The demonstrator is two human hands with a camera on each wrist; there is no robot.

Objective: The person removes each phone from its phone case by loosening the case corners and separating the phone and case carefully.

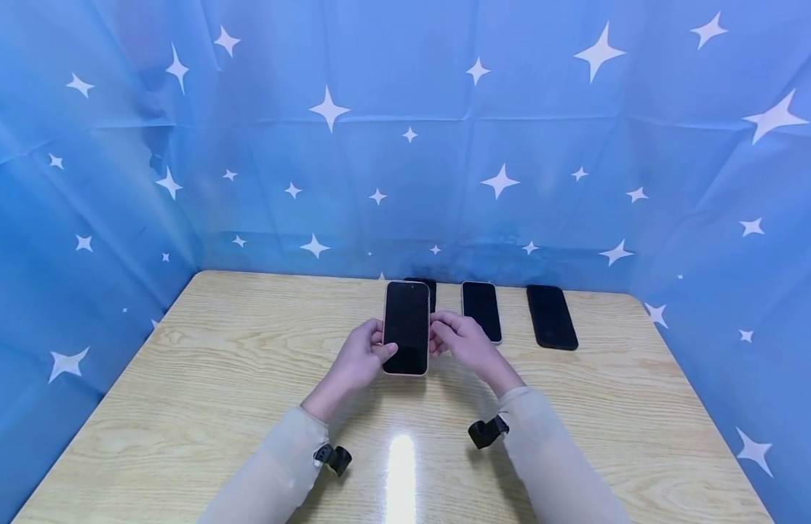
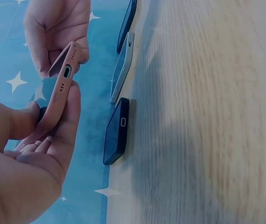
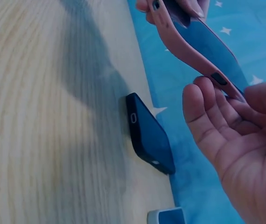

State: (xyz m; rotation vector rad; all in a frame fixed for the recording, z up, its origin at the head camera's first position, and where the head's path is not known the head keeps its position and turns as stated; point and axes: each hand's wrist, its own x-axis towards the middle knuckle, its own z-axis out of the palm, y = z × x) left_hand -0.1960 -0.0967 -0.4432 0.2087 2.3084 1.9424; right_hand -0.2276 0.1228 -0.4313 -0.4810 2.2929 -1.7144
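Observation:
A smartphone in a pink case (image 1: pixel 406 327) is held up above the table, its dark screen towards me. My left hand (image 1: pixel 362 355) grips its left side, thumb over the front edge and fingers behind. At the opposite edge, my right hand (image 1: pixel 467 342) pinches the phone between thumb and fingers. The left wrist view shows the charging port and speaker holes along the bottom of the pink case (image 2: pixel 60 95). Partly hidden behind the held phone, a black phone (image 1: pixel 433 291) lies on the table.
To the right lie a phone with a pale rim (image 1: pixel 481 309) and another black phone (image 1: pixel 552 317), near the back of the wood-grain table (image 1: pixel 215 378). A blue curtain with white stars (image 1: pixel 405 160) hangs behind and along both sides.

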